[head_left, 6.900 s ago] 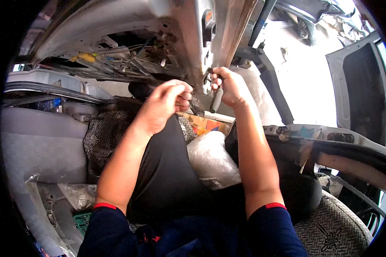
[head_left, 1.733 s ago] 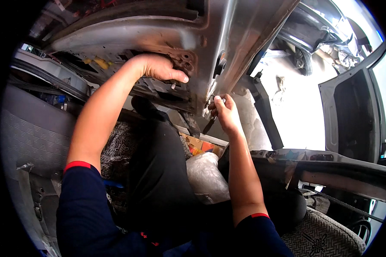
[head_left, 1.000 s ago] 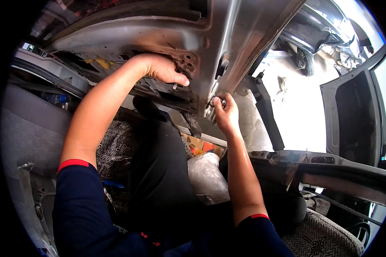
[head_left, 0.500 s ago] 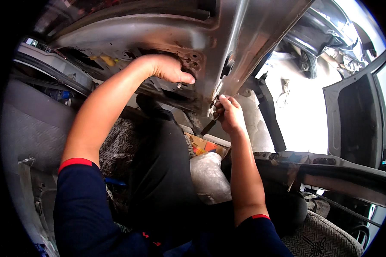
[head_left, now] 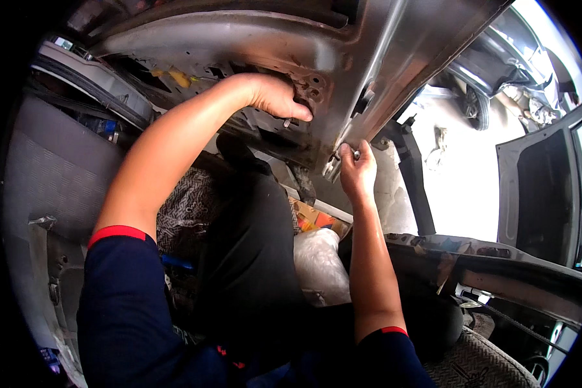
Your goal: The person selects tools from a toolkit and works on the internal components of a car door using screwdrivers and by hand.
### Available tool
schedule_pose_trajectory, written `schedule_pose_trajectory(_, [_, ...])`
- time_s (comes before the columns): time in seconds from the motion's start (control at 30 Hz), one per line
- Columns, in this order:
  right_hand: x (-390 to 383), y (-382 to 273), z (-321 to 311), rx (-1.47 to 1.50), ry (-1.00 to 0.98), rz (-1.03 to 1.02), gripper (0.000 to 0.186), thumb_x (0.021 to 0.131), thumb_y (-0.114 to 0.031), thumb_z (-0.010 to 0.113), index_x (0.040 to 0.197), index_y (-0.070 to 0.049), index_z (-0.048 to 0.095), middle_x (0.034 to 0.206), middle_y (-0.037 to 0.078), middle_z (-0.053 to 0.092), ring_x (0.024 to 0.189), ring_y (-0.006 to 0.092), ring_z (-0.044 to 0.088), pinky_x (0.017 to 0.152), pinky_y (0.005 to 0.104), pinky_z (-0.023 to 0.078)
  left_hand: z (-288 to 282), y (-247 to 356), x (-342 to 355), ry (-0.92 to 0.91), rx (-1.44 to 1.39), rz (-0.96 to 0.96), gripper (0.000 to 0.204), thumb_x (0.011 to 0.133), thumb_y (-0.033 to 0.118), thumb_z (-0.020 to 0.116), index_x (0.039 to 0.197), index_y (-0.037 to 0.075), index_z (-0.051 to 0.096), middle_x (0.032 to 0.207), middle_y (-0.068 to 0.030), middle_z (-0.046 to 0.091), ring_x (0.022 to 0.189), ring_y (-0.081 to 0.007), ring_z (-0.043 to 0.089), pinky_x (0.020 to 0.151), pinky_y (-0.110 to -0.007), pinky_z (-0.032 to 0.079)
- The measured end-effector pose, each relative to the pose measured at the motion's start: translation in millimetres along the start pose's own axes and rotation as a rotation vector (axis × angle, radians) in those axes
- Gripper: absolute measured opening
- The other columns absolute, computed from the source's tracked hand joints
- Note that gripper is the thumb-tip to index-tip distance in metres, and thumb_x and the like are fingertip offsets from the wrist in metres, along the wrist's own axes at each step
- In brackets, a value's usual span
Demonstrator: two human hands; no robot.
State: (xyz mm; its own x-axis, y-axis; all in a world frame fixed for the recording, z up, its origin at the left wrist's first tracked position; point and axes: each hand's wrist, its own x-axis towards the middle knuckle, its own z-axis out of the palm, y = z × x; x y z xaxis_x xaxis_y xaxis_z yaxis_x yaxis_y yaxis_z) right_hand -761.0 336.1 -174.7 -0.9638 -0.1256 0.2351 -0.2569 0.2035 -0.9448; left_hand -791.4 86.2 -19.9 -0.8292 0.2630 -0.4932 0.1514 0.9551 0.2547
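A bare grey car door (head_left: 339,64) with its inner openings exposed hangs in front of me. My left hand (head_left: 279,102) reaches into an opening in its inner panel. The thumb lies stretched along the metal outside, while the fingers are hidden inside. Below that thumb a small metal stub (head_left: 287,123) sticks out. At the door's edge, my right hand (head_left: 359,169) is closed, pinching a small shiny metal piece (head_left: 356,155) between thumb and fingers. It is too small to name. Just left of this hand sits a metal latch part (head_left: 332,165) on the door edge.
A yellow part (head_left: 180,78) shows in another door opening. Below lie a clear plastic bag (head_left: 320,262) and a colourful cardboard box (head_left: 317,218). A grey seat (head_left: 64,152) stands left; the door sill (head_left: 485,249) runs right. Outside are a dark car (head_left: 491,64) and another open door (head_left: 543,181).
My right hand has turned upward at the door edge; the dark tool handle that hung below it no longer shows. My left hand keeps its place in the door. The view has shifted slightly.
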Motion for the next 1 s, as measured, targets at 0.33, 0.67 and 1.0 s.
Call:
schedule_pose_trajectory(0.33, [-3.0, -1.6, 5.1, -0.048, 0.044, -0.016, 0.016, 0.097, -0.018, 0.064, 0.096, -0.002, 0.063, 0.078, 0.003, 0.063, 0.066, 0.0153, 0.058, 0.064, 0.0297, 0.047, -3.3, 6.4, -9.8, 0.056, -0.093, 0.087, 0.054, 0.092, 0.047, 0.063, 0.128, 0.006, 0.063, 0.13, -0.0123, 0.066, 0.116, -0.0273, 0.06, 0.104, -0.037, 0.044])
schedule_pose_trajectory(0.67, [0.7, -5.4, 5.5, 0.13, -0.013, 0.173, 0.016, 0.096, -0.018, 0.065, 0.093, -0.003, 0.061, 0.075, 0.003, 0.06, 0.063, 0.0097, 0.05, 0.057, 0.0281, 0.043, -1.4, 2.6, -11.9, 0.042, -0.098, 0.058, 0.055, 0.092, 0.048, 0.063, 0.129, 0.007, 0.063, 0.131, -0.0126, 0.066, 0.116, -0.0274, 0.06, 0.104, -0.036, 0.044])
schedule_pose_trajectory(1.0, [-1.4, -3.0, 0.7, 0.08, -0.036, 0.167, 0.019, 0.096, -0.019, 0.065, 0.098, -0.001, 0.059, 0.081, 0.004, 0.061, 0.064, 0.0115, 0.051, 0.06, 0.0283, 0.044, -0.7, 6.6, -8.2, 0.033, -0.019, 0.011, 0.061, 0.093, 0.053, 0.059, 0.132, 0.007, 0.061, 0.134, -0.0144, 0.063, 0.12, -0.0296, 0.059, 0.105, -0.037, 0.043])
